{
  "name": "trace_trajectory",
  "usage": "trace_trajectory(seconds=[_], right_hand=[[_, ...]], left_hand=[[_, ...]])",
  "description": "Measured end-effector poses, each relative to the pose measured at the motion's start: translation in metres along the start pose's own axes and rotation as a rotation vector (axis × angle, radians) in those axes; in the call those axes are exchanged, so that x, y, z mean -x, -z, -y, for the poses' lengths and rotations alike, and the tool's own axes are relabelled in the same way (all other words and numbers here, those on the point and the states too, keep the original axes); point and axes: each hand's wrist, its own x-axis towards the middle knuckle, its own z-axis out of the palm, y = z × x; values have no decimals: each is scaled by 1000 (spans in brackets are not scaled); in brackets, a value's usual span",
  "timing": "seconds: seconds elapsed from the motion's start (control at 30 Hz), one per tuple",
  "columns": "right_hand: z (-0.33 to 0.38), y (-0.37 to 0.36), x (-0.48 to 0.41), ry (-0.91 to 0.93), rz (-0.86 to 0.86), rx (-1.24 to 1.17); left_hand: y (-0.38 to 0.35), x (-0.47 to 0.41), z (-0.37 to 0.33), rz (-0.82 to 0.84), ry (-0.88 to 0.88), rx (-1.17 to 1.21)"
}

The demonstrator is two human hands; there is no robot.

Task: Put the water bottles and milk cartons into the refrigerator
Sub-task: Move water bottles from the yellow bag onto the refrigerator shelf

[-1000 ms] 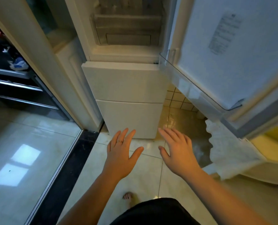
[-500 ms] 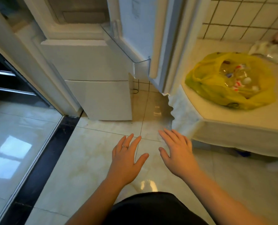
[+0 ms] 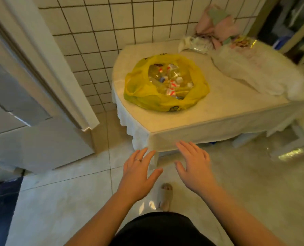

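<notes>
The task looks to be at its very beginning, as far as this view shows. The clear plastic water bottles (image 3: 171,80) with red and white labels lie together inside a crumpled yellow plastic bag (image 3: 142,91). This bag sits open on a low table covered with a white cloth (image 3: 209,119), in the centre and right of the frame. I can see several white caps in the bag, but I cannot tell if any milk cartons are among them. No bottle is outside the bag, and none is in a hand.

The left hand (image 3: 138,174), with a thin ring on one finger, and the right hand (image 3: 195,171) hang side by side in the lower centre, palms down, above the pale floor tiles (image 3: 68,201). The fingers of both are straight and a little spread, and they hold nothing. The fingertips reach toward the near corner of the table, but they are well apart from the bag.

The white refrigerator (image 3: 41,144) stands at the left edge of the frame, with a door panel above it. Its inside is not visible here, so I cannot say if anything is already stored there.

I judge that all remains to be done: reach the bag, take out the bottles and any cartons, and carry them to the left.
</notes>
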Motion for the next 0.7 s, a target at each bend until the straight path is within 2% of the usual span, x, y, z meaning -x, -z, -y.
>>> trace_trajectory(seconds=[0.27,0.4,0.53,0.7], right_hand=[[-80,44,-109,-109,0,-2],[-104,54,-163,-139,-82,-72],[-118,56,-199,-156,-109,-119],[-138,57,-246,-112,-40,-134]], left_hand=[[1,-148,-52,9,-77,42],[7,-210,-60,-46,-90,30],[13,-249,-67,-73,-72,24],[19,-279,-78,-136,-52,74]])
